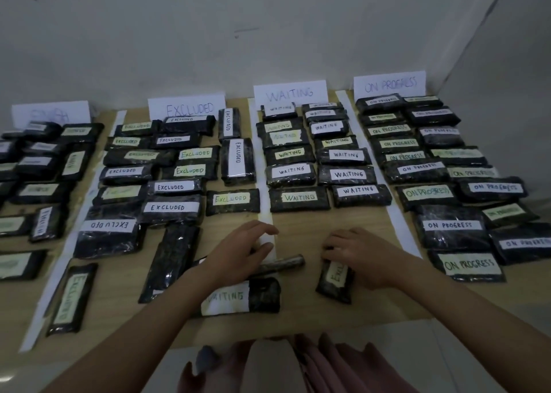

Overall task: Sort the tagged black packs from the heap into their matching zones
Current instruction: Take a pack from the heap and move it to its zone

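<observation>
Two hands work near the board's front edge. The right hand (368,257) grips a black plastic pack tagged "EXCL…" (335,279); it likely goes left, to the white "EXCLUDED" sign (187,108). The left hand (238,254) hovers, fingers loose, over a black "WAITING" pack (241,297).

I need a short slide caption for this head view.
Right hand grips an EXCLUDED pack; left hand hovers above a WAITING pack.

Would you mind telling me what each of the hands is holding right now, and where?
The right hand grips the far end of an EXCLUDED-tagged pack. The left hand hovers open, holding nothing.
</observation>
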A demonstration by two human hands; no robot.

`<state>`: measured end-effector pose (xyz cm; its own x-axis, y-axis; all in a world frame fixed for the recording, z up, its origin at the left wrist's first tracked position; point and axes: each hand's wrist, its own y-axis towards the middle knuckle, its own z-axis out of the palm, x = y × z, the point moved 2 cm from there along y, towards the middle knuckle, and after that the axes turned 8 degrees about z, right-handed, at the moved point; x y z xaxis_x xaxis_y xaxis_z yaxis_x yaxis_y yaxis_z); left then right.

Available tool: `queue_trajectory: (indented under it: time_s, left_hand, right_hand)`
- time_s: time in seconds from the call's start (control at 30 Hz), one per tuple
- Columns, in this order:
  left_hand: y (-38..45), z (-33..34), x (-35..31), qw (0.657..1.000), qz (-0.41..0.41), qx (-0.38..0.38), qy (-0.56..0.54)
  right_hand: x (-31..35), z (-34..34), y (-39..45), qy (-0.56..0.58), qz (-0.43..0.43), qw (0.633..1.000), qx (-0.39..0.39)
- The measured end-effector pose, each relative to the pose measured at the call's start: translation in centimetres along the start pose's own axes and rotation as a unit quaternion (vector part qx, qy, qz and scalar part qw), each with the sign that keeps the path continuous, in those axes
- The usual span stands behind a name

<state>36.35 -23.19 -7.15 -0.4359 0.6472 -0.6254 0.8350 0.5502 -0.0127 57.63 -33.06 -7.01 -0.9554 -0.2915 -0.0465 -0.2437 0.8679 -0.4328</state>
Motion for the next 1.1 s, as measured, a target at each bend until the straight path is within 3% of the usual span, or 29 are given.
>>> queue_trajectory:
  time_s: [0.1, 0.23, 0.5, 0.57, 0.8, 0.93, 1.1]
  left_hand:
    - [-0.7, -0.5, 0.2, 1.0, -0.003, -0.018, -0.006]
    - [-2.5, -2.0, 1.1, 0.997, -0.044, -0.057, -0.027]
    - [-10.4, -5.0, 4.4, 0.966, -0.17, -0.191, -0.046]
    - [-13.2, -5.9, 5.8, 0.953, -0.198, -0.223, -0.044]
    - [-20.7, -9.2, 10.4, 0.935, -0.246, -0.255, -0.003]
    - [-22.3, -10.7, 12.3, 0.946, -0.216, -0.24, 0.015]
    - [-23.9, -12.2, 14.5, 0.962, -0.16, -0.219, 0.018]
  right_hand:
    - [-0.8, -1.0, -0.2, 0.068, 0.019, 0.997, -0.003]
    - [0.1, -3.6, 0.5, 0.272, 0.019, 0.953, -0.132]
    - [8.3, -8.5, 7.7, 0.39, 0.049, 0.891, -0.227]
    - [11.6, -9.5, 8.8, 0.41, 0.045, 0.885, -0.214]
    - [23.9, -11.5, 12.5, 0.367, 0.038, 0.921, -0.122]
    - [28.6, -11.5, 14.9, 0.331, 0.076, 0.938, -0.068]
    - [31.8, -11.8, 17.2, 0.314, 0.116, 0.939, -0.074]
